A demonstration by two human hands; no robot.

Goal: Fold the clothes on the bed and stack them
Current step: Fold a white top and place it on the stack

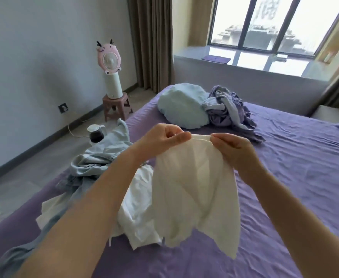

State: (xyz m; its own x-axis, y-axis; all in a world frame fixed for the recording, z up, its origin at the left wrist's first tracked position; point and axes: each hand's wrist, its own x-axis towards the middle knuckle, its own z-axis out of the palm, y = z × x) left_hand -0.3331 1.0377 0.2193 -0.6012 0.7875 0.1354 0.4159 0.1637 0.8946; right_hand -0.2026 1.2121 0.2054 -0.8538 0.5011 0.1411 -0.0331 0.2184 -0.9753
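Cream garment held up, fold not yet begun

Hands at centre frame: left hand and right hand each pinch the top edge of a thin cream garment, fingers curled over the hem, close together. Cloth hangs free above the bed, lower edge ragged and uneven, clear of the sheet by the look of it.

Step in hand, as I judge it: picking one piece out and finding its edges. Nothing folded or stacked in view, so the task reads as barely started. Next move likely calls for spreading the pinch wider to open the piece, then laying it flat on the bare purple sheet at right of frame (the widest free patch) before folding.

Other clothes: white piece crumpled under the left forearm, lower centre; pale denim heaped at the bed's left edge; purple and blue bundle upper centre, touching a pale blue pillow.

Surface and room: purple sheet, wrinkled, soft underlay, so folds may not press sharp. Upper left, pink fan on a white stand atop a small stool; dark kettle on the grey floor beside the bed. Brown curtain and large window across the top right.
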